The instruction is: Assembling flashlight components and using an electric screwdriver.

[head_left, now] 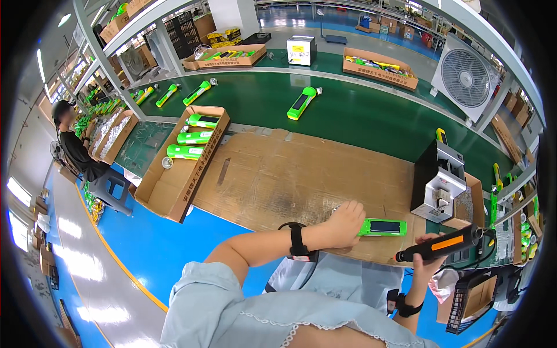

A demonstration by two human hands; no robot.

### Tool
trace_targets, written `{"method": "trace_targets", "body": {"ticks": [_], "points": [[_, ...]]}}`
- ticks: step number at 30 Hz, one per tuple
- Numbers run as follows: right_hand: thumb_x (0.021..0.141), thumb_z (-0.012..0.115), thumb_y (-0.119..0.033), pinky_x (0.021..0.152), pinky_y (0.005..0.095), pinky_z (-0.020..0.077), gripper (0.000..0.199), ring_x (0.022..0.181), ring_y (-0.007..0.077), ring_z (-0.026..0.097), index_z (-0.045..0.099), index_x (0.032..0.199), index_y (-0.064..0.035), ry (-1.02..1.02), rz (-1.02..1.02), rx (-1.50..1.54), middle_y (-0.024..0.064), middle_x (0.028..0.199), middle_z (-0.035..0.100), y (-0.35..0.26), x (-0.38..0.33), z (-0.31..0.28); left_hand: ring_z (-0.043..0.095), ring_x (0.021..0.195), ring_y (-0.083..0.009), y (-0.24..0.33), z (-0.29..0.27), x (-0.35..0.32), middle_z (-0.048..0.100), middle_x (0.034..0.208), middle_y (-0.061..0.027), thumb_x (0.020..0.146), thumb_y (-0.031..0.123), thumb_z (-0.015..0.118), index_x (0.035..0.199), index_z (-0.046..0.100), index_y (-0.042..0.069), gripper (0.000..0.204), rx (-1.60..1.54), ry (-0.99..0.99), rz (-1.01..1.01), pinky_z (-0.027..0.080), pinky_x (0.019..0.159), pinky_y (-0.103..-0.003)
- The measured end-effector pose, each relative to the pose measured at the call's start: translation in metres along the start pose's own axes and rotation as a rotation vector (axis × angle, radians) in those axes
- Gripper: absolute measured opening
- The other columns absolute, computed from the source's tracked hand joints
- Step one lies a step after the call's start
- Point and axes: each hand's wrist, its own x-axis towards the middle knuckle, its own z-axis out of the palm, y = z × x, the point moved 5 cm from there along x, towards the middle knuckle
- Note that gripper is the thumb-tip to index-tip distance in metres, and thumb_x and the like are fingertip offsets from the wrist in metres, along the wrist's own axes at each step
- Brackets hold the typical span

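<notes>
On the brown cardboard sheet (pixel 290 168) lies a green flashlight (pixel 386 227) with a dark panel on its upper face. My left hand (pixel 349 223) is closed over its head end, and the fingers partly hide that end. My right hand (pixel 425 260) grips a black electric screwdriver (pixel 438 246) with an orange strip, held just right of the flashlight. The screwdriver's dark tip points left, apart from the flashlight, and a cable trails from its other end. Both wrists wear black straps.
An open carton (pixel 165 188) with several green flashlights stands at the left. A white-and-black machine (pixel 438 182) is at the right. Behind, a green conveyor belt (pixel 255 98) carries flashlights, including one (pixel 303 104) mid-belt. A fan (pixel 466 72) stands back right; a co-worker (pixel 78 142) sits far left.
</notes>
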Motion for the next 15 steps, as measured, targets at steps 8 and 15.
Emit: {"method": "trace_targets", "body": {"ticks": [8, 15], "points": [[0.06, 0.078, -0.003, 0.074, 0.0288, 0.0477, 0.051, 0.084, 0.0174, 0.055, 0.051, 0.103, -0.0028, -0.037, 0.114, -0.506, 0.0073, 0.094, 0.054, 0.073, -0.053, -0.049, 0.051, 0.088, -0.031, -0.028, 0.02, 0.038, 0.053, 0.09, -0.0178, 0.068, 0.04, 0.068, 0.091, 0.055, -0.004, 0.051, 0.129, -0.187, -0.278, 0.041, 0.075, -0.039], [0.072, 0.064, -0.015, 0.054, 0.0371, 0.0385, 0.015, 0.062, 0.0289, 0.05, 0.052, 0.077, -0.0061, -0.019, -0.37, -0.914, 0.0103, 0.07, 0.053, 0.063, -0.05, -0.023, 0.051, 0.092, -0.0279, -0.109, 0.064, 0.125, 0.053, 0.096, -0.0154, 0.074, 0.04, 0.067, 0.098, 0.056, -0.003, 0.05, 0.258, -0.105, -0.474, 0.042, 0.076, -0.038]]}}
